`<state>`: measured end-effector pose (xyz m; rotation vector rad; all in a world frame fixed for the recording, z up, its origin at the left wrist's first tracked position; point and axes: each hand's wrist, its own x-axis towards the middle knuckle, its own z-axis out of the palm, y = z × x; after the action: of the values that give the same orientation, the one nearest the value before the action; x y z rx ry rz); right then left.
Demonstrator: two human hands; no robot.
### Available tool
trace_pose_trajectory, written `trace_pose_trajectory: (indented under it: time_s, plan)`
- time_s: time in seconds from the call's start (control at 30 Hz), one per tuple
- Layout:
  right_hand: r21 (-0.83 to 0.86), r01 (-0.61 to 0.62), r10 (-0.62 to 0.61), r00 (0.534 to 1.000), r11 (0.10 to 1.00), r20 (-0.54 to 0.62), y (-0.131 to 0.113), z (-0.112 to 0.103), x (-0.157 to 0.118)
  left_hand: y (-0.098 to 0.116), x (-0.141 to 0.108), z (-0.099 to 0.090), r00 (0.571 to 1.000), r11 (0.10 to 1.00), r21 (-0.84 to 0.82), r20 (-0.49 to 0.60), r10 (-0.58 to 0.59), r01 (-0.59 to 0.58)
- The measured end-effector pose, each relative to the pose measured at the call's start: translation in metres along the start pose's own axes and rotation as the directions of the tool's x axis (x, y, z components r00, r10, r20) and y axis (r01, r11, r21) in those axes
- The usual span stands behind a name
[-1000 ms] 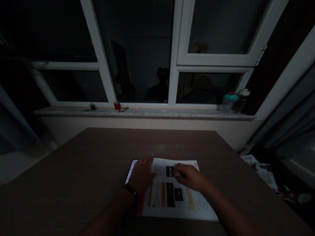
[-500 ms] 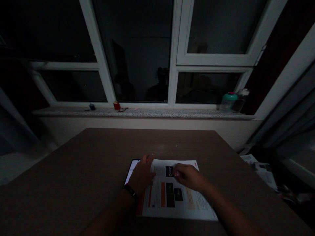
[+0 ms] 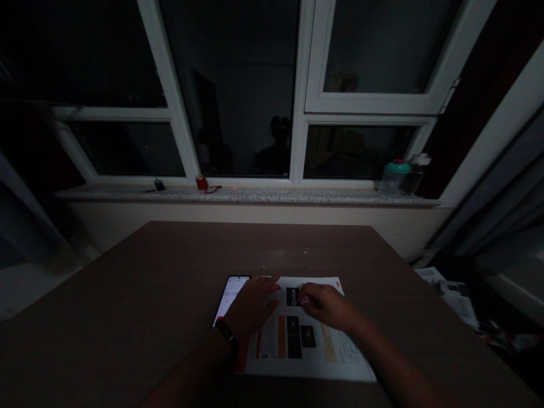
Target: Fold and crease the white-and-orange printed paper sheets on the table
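A printed booklet (image 3: pixel 306 340) with dark pictures and orange blocks lies flat on the table. My left hand (image 3: pixel 254 306), a dark band on its wrist, rests over the booklet's left edge, fingers stretched out and apart. Left of it is a phone (image 3: pixel 229 292) with a lit screen, partly covered by that hand. My right hand (image 3: pixel 327 304) is curled on the upper part of the page, beside the black "Color" box (image 3: pixel 292 296). Between its fingers shows a small pinkish-white object (image 3: pixel 305 301), too small and dark to name.
Tiny pale crumbs (image 3: pixel 306 250) dot the brown table (image 3: pixel 238 246) beyond the booklet. On the stone windowsill (image 3: pixel 263 195) stand a small dark item (image 3: pixel 158 184), a red jar (image 3: pixel 201 182) and a teal-lidded bottle (image 3: pixel 395 175). Papers (image 3: pixel 459 300) lie to the right, past the table edge.
My left hand has shifted right, from the phone's side further onto the page, so more of the phone screen shows. My right hand has stayed in place.
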<state>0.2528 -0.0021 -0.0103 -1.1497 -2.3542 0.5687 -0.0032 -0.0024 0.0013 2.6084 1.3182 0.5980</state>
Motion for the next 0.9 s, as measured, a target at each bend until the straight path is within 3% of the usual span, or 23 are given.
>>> trace_pose_trajectory:
  time_s: [0.13,0.6,0.77,0.9]
  plan:
    - [-0.012,-0.011,0.011,1.000,1.000,0.000,-0.002,-0.002,0.000,0.001,0.000,-0.001,0.996,0.997,-0.031,0.046,0.078,-0.076]
    - [-0.011,0.024,-0.024,1.000,1.000,-0.010,-0.005,-0.003,0.001,0.003,0.004,-0.002,0.974,0.970,-0.195,0.144,0.173,-0.144]
    - [0.001,0.026,-0.026,1.000,1.000,-0.001,-0.008,-0.003,0.002,0.003,0.005,-0.001,0.981,0.962,-0.224,0.076,0.178,-0.157]
    - [-0.001,0.024,-0.024,1.000,1.000,0.003,-0.011,-0.002,0.001,0.000,0.004,0.001,0.995,0.981,-0.177,0.035,0.092,-0.085]
